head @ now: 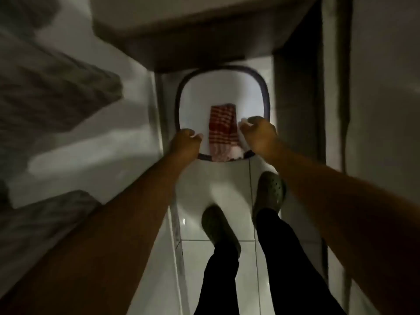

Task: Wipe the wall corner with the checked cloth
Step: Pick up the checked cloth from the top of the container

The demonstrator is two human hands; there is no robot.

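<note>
Red-and-white checked cloth [221, 133] lies draped inside a white basket [265, 96] with a dark rim, hanging over the near edge between the two hands, while the basket stands on the pale tiled floor [218, 258] in a narrow, dim passage. The left hand [185, 142] is curled closed over the near-left rim of the basket, and the right hand [259, 135] is curled at the near-right rim, just beside the cloth; its fingers look closed on the rim or on something pale there, but motion blur keeps me from telling exactly what they hold. Neither hand has the cloth yet. Below, two legs in dark trousers end in green clogs [270, 192] on the tiles. As for handling, the cloth looks thin, soft and light, so it should crumple and fold under any pinch and will not keep a shape; it is not fragile and unlikely to slip from bare fingers. A sensible hold would be at the middle of the draped part inside the basket, gathering a bunch into the palm so a pad of fabric faces outward for rubbing the wall corner [322, 64], which seems to be the edge to the right, though I cannot say for certain. The wiping itself appears not yet begun.
</note>
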